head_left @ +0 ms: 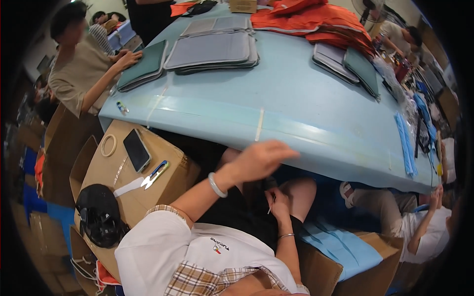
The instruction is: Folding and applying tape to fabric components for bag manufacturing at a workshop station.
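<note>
My left hand (261, 161), with a bracelet at its wrist, is raised in front of the blue-covered table's (212, 118) near edge. Its fingers stretch to the right, and nothing shows in them. Lower down, over my lap, my right hand (279, 203) is closed, fingers bent together. A thin white stick-like piece (269, 210) pokes out of it; the rest is hidden. To my left, a cardboard box (170, 190) carries a phone (137, 150), thread snips (156, 174) and a roll of tape (108, 145).
A black cap (100, 216) lies at the box's near left. Grey and green padded sleeves (210, 52) are stacked on the table, with orange fabric (308, 22) behind. A co-worker (81, 69) handles a green sleeve (145, 64). Light blue sheets (340, 249) cover a carton at my right.
</note>
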`<state>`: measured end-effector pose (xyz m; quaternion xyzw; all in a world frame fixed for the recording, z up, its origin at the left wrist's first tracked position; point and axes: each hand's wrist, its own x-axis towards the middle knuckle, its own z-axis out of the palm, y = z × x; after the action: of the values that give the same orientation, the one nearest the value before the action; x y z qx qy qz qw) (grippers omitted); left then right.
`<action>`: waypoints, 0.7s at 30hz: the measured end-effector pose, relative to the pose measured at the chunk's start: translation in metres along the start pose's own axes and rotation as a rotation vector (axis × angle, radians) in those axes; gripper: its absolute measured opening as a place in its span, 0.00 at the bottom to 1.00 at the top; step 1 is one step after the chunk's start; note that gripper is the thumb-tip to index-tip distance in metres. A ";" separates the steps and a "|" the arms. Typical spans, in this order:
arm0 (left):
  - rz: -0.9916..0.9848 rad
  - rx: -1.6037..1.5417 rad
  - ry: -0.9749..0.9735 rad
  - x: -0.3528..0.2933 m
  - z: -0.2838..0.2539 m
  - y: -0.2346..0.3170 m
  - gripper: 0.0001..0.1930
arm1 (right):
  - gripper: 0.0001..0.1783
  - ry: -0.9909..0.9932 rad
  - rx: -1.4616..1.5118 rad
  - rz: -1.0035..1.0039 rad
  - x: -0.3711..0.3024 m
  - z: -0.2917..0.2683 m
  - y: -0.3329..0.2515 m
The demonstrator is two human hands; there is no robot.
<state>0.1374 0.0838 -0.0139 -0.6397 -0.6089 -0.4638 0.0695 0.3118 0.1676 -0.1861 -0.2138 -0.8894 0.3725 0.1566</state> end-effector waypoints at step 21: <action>0.442 -0.741 -0.669 -0.101 0.153 0.089 0.12 | 0.08 -0.013 0.028 0.037 0.000 0.004 0.005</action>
<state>0.3076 0.0891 -0.1256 -0.8467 -0.2447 -0.3930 -0.2621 0.3113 0.1687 -0.1924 -0.2257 -0.8809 0.3892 0.1470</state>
